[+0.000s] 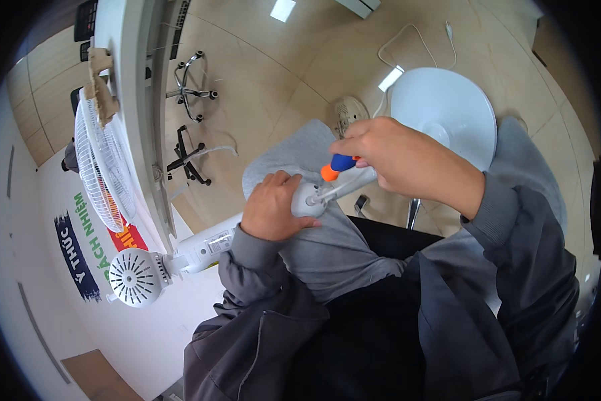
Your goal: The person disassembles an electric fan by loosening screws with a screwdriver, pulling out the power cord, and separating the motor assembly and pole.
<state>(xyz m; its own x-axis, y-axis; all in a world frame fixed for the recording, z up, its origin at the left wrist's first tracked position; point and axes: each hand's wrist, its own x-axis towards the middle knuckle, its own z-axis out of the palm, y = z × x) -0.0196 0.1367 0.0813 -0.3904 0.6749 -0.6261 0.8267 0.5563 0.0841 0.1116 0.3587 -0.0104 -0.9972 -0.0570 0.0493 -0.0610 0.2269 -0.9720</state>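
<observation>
Housing (307, 198) on the white fan stand (208, 247) sits over the lap (334, 257), the stand's long axis running lower left to upper right; left hand (268, 207) is nearer, fingers curled over the housing's left side, thumb below. Right hand (397, 152), closed round a blue-and-orange screwdriver (342, 162), is up and right of it, handle angled down-left toward it; tip contact can't be told.
</observation>
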